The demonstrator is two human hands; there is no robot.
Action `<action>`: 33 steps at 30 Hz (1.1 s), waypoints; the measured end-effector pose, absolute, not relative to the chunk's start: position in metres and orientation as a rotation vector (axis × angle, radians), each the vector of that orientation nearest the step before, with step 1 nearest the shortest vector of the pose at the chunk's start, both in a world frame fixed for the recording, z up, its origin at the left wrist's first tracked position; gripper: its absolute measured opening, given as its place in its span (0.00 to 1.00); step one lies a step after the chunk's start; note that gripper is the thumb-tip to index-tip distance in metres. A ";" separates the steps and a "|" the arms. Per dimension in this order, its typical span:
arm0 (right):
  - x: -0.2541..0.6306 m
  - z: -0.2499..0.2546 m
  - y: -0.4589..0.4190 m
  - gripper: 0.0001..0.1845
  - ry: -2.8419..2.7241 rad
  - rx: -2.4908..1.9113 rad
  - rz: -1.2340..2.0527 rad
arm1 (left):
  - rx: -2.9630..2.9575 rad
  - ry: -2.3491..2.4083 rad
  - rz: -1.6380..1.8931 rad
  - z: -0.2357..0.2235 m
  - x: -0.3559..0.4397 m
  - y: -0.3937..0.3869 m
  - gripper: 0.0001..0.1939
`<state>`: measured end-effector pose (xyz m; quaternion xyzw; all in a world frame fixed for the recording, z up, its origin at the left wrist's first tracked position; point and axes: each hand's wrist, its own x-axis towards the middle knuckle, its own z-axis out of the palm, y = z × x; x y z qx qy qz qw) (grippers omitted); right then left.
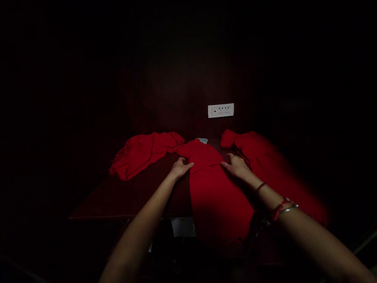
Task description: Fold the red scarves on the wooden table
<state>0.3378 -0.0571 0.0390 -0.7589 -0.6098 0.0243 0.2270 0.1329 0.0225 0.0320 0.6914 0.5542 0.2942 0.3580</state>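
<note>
A long red scarf (pixel 218 198) lies in the middle of the dark table, its near end hanging over the front edge. A fold or layer edge runs across it between my hands. At its left edge my left hand (pixel 180 168) grips the cloth, thumb on top. My right hand (pixel 237 165) holds the opposite edge in the same way, fingers partly curled. To the left, a crumpled red fringed cloth (pixel 145 151) rests near the wall. Another red cloth (pixel 265 160) is spread at the right, beside my right hand and forearm.
The dark table (pixel 112 202) has its front left corner in view. A white socket panel (pixel 221 110) is on the wall behind. Just beyond the middle scarf sits a small pale blue card or packet (pixel 203 140). The surroundings are very dark.
</note>
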 end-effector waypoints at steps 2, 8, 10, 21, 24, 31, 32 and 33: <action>0.335 0.040 -0.042 0.25 -1.643 -2.076 0.117 | 1.828 1.373 0.728 0.030 0.139 0.028 0.26; 0.333 0.034 -0.038 0.23 -1.581 -1.929 0.197 | 2.114 1.232 0.733 0.011 0.134 0.027 0.42; 0.332 0.034 -0.040 0.27 -1.580 -1.900 0.203 | 2.224 1.249 0.747 0.007 0.134 0.026 0.41; 0.353 0.018 -0.032 0.27 -1.437 -1.894 0.103 | 2.756 1.269 0.635 0.010 0.139 0.009 0.23; 0.355 0.018 -0.035 0.27 -1.637 -1.924 0.140 | 2.713 1.261 0.622 0.009 0.138 0.005 0.26; 0.333 0.052 -0.044 0.29 -2.044 -2.029 -0.014 | 2.802 0.882 0.676 0.005 0.139 0.006 0.35; 0.329 0.052 -0.046 0.27 -2.157 -1.990 -0.018 | 2.803 0.836 0.609 0.004 0.137 0.006 0.34; 0.326 0.049 -0.049 0.26 -2.273 -1.939 -0.008 | 2.794 0.810 0.540 0.003 0.135 0.007 0.34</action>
